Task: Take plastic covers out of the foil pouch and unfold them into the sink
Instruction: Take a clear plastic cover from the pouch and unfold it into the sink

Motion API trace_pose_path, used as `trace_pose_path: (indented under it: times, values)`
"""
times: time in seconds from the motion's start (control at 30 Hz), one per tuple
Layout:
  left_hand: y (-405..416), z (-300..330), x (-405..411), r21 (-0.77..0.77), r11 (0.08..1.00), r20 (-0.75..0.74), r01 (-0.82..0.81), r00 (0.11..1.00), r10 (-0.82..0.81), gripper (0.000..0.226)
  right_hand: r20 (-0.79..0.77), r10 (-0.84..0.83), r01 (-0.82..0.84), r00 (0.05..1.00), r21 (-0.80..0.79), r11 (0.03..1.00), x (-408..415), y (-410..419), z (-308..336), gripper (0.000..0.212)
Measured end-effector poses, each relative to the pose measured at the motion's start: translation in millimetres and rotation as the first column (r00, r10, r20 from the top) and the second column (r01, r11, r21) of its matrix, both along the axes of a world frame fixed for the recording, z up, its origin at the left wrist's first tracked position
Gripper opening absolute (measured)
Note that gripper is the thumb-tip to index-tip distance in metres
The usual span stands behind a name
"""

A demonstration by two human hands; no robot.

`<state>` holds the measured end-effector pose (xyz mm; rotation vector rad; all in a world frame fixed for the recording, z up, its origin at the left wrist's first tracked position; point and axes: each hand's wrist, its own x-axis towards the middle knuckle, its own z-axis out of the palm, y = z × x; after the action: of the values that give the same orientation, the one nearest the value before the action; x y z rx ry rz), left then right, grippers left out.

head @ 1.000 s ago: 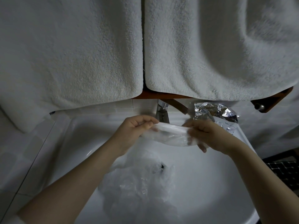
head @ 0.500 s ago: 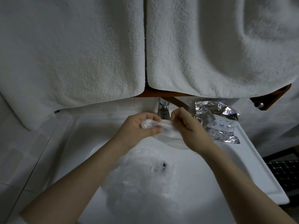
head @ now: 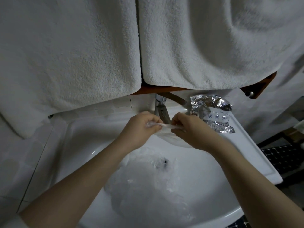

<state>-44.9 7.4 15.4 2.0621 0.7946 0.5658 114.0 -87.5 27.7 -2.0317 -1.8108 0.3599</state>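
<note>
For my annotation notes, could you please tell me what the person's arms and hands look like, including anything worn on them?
Both forearms are bare as far as the frame shows, with no sleeves visible. The left hand and right hand wear no gloves, and I can see no rings, watch or bracelets.

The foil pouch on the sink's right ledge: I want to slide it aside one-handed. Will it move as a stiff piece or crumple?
The foil pouch will probably crumple: its top is already creased and bunched. It looks flat and largely emptied, so likely light. Lying on the sink's smooth ledge, it may skid toward the edge.
</note>
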Motion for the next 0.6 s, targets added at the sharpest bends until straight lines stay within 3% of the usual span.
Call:
trace_pose_path:
  times: [0.1, 0.27, 0.33, 0.4, 0.43, 0.5, 0.6]
  values:
    - [7, -1, -2, -0.028, 0.999, 0.045, -0.024, 0.999, 0.026, 0.018, 0.049, 0.016, -0.017, 0.999, 0.010, 1.000, 15, -4, -2, 0.016]
    - [12, 1, -4, -0.340, 0.940, 0.132, -0.025, 0.989, 0.074, 0.016, -0.156, 0.087, -0.090, 0.984, -0.014, 0.996, 40, -4, 0, 0.020]
    - [14, 4, -1, -0.416, 0.909, 0.163, 0.003, 0.984, 0.072, 0.021, -0.409, 0.050, -0.096, 0.911, -0.092, 0.991, 47, -6, 2, 0.020]
    - [15, 8, 3, -0.467, 0.883, 0.164, 0.042, 0.986, 0.040, 0.024, -0.675, -0.016, -0.126, 0.738, -0.161, 0.979, 53, -9, 5, 0.015]
    - [16, 9, 6, -0.474, 0.878, 0.159, 0.059, 0.987, 0.020, 0.025, -0.728, -0.036, -0.153, 0.684, -0.192, 0.970, 57, -11, 8, 0.015]
    - [17, 11, 10, -0.465, 0.882, 0.154, 0.070, 0.988, 0.003, 0.027, -0.729, -0.046, -0.187, 0.683, -0.236, 0.954, 63, -14, 12, 0.008]
    - [18, 11, 15, -0.433, 0.901, 0.114, 0.024, 0.993, 0.028, 0.038, -0.729, -0.097, -0.153, 0.677, -0.268, 0.951, 74, -15, 9, 0.025]
